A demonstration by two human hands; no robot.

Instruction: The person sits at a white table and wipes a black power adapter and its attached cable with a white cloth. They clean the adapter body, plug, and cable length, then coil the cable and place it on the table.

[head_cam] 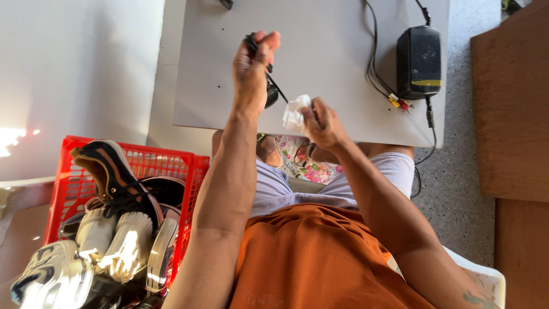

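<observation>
Orange shirt (320, 257), left hand (254, 63) gripping dark tool (270, 91), long axis toward white tissue (295, 111)

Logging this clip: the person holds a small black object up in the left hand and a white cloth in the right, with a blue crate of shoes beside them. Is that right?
Not quite. The head view shows the crate of shoes is red, not blue. The rest stands: the left hand holds a small black object, the right hand a white cloth.
</observation>
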